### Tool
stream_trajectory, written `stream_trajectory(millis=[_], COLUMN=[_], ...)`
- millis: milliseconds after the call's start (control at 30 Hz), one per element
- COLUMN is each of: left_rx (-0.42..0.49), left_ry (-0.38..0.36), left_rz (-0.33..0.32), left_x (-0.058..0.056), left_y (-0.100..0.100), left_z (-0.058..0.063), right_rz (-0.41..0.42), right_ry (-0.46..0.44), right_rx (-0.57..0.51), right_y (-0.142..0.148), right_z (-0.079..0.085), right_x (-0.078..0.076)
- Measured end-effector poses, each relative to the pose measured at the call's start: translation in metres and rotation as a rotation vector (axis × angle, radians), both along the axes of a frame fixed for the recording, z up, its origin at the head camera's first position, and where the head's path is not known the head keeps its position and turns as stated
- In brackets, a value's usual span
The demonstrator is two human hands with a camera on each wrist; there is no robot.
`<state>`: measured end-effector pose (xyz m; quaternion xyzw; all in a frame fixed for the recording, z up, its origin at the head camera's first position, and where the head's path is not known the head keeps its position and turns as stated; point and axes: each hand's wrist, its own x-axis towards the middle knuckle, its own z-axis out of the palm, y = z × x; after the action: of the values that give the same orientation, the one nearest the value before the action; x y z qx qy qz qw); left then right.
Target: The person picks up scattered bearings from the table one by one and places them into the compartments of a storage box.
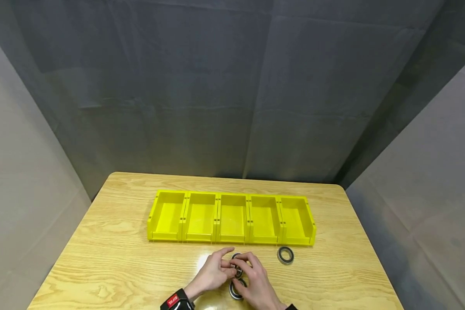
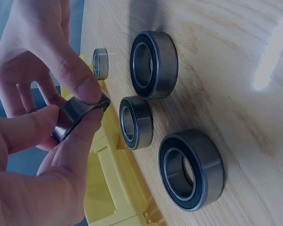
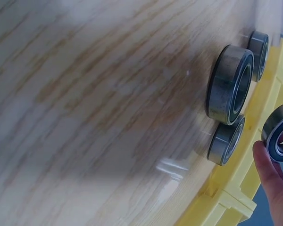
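Observation:
Both hands hold one ball bearing point(image 2: 75, 115), a dark-edged steel ring, raised above the table. My left hand point(image 1: 212, 273) pinches it between thumb and finger. From the other side my right hand point(image 1: 258, 284) grips its upper end in the left wrist view, thumb on the rim. Below the hands, a large bearing point(image 2: 193, 172), a smaller bearing point(image 2: 137, 122) and another large bearing point(image 2: 155, 63) stand in a staggered row on the tabletop. Fingers partly cover these in the head view.
A row of yellow bins point(image 1: 232, 239) stands behind the hands on the wooden table point(image 1: 112, 267). One bearing point(image 1: 285, 255) lies off to the right, near the rightmost bin's front. Grey curtains point(image 1: 178, 107) enclose the back and sides.

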<state>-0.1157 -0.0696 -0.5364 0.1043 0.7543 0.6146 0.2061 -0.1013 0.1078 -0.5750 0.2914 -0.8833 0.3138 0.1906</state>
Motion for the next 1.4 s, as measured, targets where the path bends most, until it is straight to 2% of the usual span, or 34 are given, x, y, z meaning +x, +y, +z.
stream_trajectory(millis=[367,500,667,933,1067,1233,1400], left_rx=[0.039,0.062,0.102,0.149,0.187,0.254,0.298], left_ry=[-0.027,-0.037,-0.055,-0.127,-0.18,-0.251,-0.287], left_rz=[-0.004,-0.016,-0.019,0.0,0.007,0.025,0.019], left_x=[-0.001,-0.002,-0.004,-0.008,-0.009,-0.01,-0.008], left_y=[-0.001,-0.003,-0.005,-0.012,-0.014,-0.016,-0.019], left_z=[-0.002,-0.002,-0.003,-0.004,-0.003,-0.003,-0.005], right_rz=[-0.019,-0.003,0.025,0.087,0.1,0.059,0.048], right_ry=[-0.036,-0.081,-0.223,-0.549,-0.687,-0.797,-0.847], right_rx=[0.012,0.003,-0.077,-0.361,-0.463,-0.521,-0.536], right_y=[-0.002,-0.002,0.0,0.007,0.009,0.011,0.011], right_z=[0.002,0.005,0.006,0.009,0.014,0.02,0.023], right_x=[0.004,0.002,0.001,0.0,-0.001,0.0,0.001])
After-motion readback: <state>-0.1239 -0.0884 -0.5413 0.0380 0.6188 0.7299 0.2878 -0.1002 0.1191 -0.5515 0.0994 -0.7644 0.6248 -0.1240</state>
